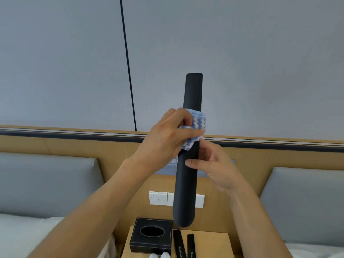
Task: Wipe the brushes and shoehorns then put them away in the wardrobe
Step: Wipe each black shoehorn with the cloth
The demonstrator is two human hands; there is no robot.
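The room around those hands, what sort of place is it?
Most likely a hotel bedroom: padded headboards on either side, a wooden nightstand with a black tissue box, and a bedside switch panel.

Readable text, 6 o'clock edge of frame: two flat black sleeves on the bench, right of the black tissue box.
- left sleeve: white print along its length, "Shoehorn", tail cut off by frame edge
- right sleeve: same print, only "Sho" in view

Grey plaque on the wood headboard, near centre, behind the upright black shoehorn: pale logo and a line of small capitals, mostly hidden and too blurred to read.

Nothing else legible.
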